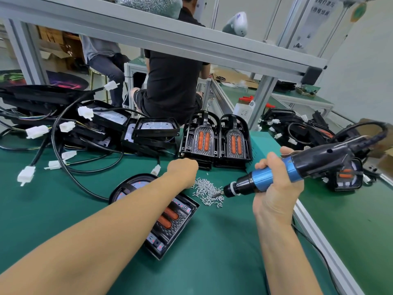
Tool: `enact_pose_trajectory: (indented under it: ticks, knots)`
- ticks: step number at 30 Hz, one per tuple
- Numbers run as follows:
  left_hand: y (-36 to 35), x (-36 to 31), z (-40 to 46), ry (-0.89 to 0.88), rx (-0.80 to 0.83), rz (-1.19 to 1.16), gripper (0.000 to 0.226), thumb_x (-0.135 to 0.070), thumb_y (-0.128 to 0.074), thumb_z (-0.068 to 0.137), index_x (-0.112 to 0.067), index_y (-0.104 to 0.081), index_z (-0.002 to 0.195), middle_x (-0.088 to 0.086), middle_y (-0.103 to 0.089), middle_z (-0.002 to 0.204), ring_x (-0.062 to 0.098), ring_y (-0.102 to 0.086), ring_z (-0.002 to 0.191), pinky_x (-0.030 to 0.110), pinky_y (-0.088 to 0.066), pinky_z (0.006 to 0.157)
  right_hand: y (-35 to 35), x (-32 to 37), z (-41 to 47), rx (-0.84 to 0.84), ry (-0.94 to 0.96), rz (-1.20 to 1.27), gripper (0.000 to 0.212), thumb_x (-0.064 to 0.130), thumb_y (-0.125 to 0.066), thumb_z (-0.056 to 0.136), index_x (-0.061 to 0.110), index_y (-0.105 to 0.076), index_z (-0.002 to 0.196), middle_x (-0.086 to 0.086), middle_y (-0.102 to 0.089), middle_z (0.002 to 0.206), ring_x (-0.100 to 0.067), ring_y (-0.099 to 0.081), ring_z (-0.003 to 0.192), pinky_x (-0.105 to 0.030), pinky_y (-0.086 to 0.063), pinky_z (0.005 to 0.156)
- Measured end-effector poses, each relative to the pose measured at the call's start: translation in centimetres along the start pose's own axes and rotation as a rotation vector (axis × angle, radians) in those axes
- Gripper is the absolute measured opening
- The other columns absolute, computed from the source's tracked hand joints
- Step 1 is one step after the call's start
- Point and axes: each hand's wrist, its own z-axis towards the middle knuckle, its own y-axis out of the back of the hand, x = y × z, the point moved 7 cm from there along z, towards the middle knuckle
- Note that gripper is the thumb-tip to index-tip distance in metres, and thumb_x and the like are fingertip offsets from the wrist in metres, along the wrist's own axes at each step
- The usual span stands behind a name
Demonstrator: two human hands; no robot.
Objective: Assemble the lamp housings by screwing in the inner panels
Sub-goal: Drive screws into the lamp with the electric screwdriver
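The right hand [274, 184] is gripping the blue electric screwdriver [276, 177] at right of centre, its tip touching the screw pile [207, 191] on the green mat [212, 252]. The left hand [182, 169] is reaching past the pile, fingers hidden, so I cannot tell their state. The lamp housing [170, 222] with its inner panel is lying at lower centre under the left forearm.

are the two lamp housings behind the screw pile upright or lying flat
Upright: both lamp housings stand side by side on the green table, orange lenses facing the camera.

Bare mat [212, 241] nearside; screws [207, 191], stacked housings [214, 139] block beyond.
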Motion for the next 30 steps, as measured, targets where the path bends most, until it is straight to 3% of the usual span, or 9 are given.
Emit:
enact_pose_trajectory:
  ticks: [3, 5, 10, 18, 20, 23, 26, 28, 30]
  knots:
    - [-0.2, -1.1, -0.3, -0.063, 0.007, 0.107, 0.018, 0.002, -0.05, 0.086, -0.01, -0.057, 0.097, 0.009, -0.063, 0.104, 0.03, -0.059, 0.09, 0.033, -0.04, 0.068, 0.1, 0.1, 0.0, 0.0, 0.001, -0.003, 0.026, 0.01, -0.065, 0.074, 0.017, -0.052, 0.095, 0.008, -0.055, 0.057, -0.015, -0.053, 0.059, -0.028, -0.045, 0.063]
    - [-0.1, -1.6, -0.3, -0.098, -0.004, 0.157, 0.024, 0.005, -0.05, 0.086, -0.007, -0.061, 0.103, 0.011, -0.065, 0.108, 0.031, -0.062, 0.097, 0.033, -0.041, 0.067, 0.2, 0.4, 0.0, 0.004, 0.006, -0.008, 0.025, 0.009, -0.064, 0.074, 0.017, -0.053, 0.095, 0.008, -0.055, 0.058, -0.015, -0.053, 0.059, -0.028, -0.045, 0.064]
    - [0.3, -2.8, -0.7, -0.226, -0.014, 0.256, 0.022, 0.008, -0.048, 0.086, -0.004, -0.06, 0.101, 0.014, -0.065, 0.108, 0.032, -0.062, 0.098, 0.035, -0.042, 0.069, 0.3, 1.2, 0.1, -0.006, 0.021, -0.003, 0.024, 0.009, -0.065, 0.074, 0.018, -0.054, 0.094, 0.006, -0.055, 0.058, -0.014, -0.053, 0.058, -0.027, -0.045, 0.064]
    - [0.2, -1.7, -0.9, -0.21, 0.139, 0.221, 0.021, 0.0, -0.046, 0.092, -0.001, -0.056, 0.111, 0.015, -0.06, 0.117, 0.033, -0.059, 0.105, 0.035, -0.04, 0.072, 0.4, 2.3, -0.2, -0.003, 0.033, -0.016, 0.025, 0.009, -0.066, 0.073, 0.018, -0.056, 0.094, 0.004, -0.056, 0.057, -0.015, -0.055, 0.058, -0.027, -0.048, 0.065]
    - [0.3, -1.5, -1.3, -0.197, 0.155, 0.181, 0.013, -0.006, -0.048, 0.094, 0.0, -0.057, 0.101, 0.018, -0.061, 0.115, 0.034, -0.06, 0.104, 0.036, -0.042, 0.072, 0.6, 2.6, -0.2, -0.007, 0.037, -0.015, 0.024, 0.01, -0.065, 0.073, 0.018, -0.056, 0.094, 0.004, -0.056, 0.057, -0.015, -0.055, 0.058, -0.027, -0.049, 0.066]
    - [2.5, -0.5, -1.8, -0.131, 0.041, -0.251, 0.023, -0.007, -0.049, 0.088, -0.007, -0.046, 0.065, 0.027, -0.063, 0.088, 0.036, -0.063, 0.077, 0.036, -0.052, 0.069, 0.8, 3.0, -0.1, -0.014, 0.04, 0.016, 0.024, 0.009, -0.065, 0.074, 0.018, -0.056, 0.094, 0.005, -0.056, 0.059, -0.014, -0.055, 0.057, -0.027, -0.049, 0.068]
    - [4.2, 2.0, -3.4, -0.018, -0.069, -1.046, 0.019, -0.001, -0.051, 0.087, -0.007, -0.06, 0.072, 0.009, -0.061, 0.065, 0.015, -0.052, 0.048, 0.024, -0.048, 0.045, 0.1, 3.1, -0.3, 0.003, 0.02, 0.083, 0.022, 0.007, -0.062, 0.077, 0.021, -0.054, 0.092, 0.008, -0.055, 0.058, -0.011, -0.054, 0.056, -0.024, -0.048, 0.064]
    - [4.0, 3.5, -5.4, 0.021, -0.033, -1.46, 0.015, 0.002, -0.057, 0.09, -0.007, -0.067, 0.085, 0.005, -0.065, 0.066, 0.008, -0.054, 0.049, 0.018, -0.048, 0.047, -0.7, 3.1, -0.5, 0.025, -0.005, 0.149, 0.022, 0.005, -0.059, 0.079, 0.022, -0.054, 0.091, 0.009, -0.054, 0.058, -0.008, -0.054, 0.055, -0.022, -0.048, 0.063]
    - [3.3, 5.0, -7.6, 0.055, 0.0, -1.733, 0.012, 0.002, -0.058, 0.09, -0.003, -0.068, 0.094, 0.004, -0.069, 0.069, 0.007, -0.06, 0.055, 0.017, -0.051, 0.053, -1.9, 3.0, -1.0, 0.048, -0.039, 0.225, 0.022, 0.002, -0.057, 0.08, 0.022, -0.054, 0.09, 0.01, -0.052, 0.059, -0.007, -0.053, 0.054, -0.021, -0.048, 0.063]
